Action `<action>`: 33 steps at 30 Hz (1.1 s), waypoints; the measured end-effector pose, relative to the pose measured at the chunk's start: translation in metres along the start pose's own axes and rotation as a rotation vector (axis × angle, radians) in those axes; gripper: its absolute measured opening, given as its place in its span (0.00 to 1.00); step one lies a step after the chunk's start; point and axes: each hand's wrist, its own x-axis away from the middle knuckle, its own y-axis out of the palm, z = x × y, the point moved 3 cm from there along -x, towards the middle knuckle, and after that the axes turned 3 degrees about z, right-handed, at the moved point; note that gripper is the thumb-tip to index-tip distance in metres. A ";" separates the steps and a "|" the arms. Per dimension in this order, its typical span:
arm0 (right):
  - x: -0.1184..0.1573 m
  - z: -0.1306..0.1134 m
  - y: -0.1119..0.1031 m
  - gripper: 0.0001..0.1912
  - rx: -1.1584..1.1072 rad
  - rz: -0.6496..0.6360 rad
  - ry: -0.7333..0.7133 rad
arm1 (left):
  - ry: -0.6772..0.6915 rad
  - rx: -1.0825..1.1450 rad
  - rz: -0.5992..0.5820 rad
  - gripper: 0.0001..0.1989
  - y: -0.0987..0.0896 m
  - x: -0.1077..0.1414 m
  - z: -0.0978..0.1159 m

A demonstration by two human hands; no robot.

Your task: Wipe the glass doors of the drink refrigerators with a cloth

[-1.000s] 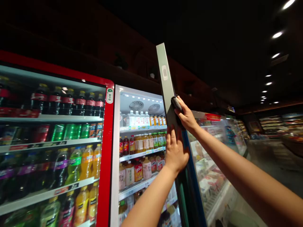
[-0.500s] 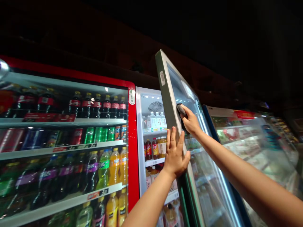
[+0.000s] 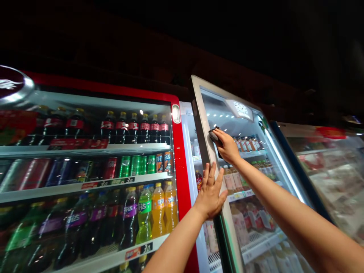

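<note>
Honestly, with the right hand [image 3: 226, 146] clamped on a dark pad [image 3: 214, 135] and the left hand [image 3: 209, 196] spread open flat against the glass fridge door [image 3: 200, 113], one slip could let it swing.

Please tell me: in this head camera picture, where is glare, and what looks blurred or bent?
In the head view, glare sits on the round emblem and along the glass door's lit edge; in the head view, the lower-left bottles and right display case look smeared; in the head view, the wide lens slants the cooler shelves.
</note>
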 end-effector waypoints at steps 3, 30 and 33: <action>0.012 -0.001 0.036 0.30 0.051 -0.055 0.023 | 0.053 -0.083 -0.058 0.36 0.009 0.012 -0.031; 0.024 -0.057 0.203 0.30 -0.060 -0.131 -0.017 | 0.230 -0.521 -0.081 0.25 -0.044 0.090 -0.175; -0.010 -0.062 0.211 0.29 0.061 -0.096 0.168 | 0.226 -0.574 -0.070 0.28 -0.053 0.094 -0.183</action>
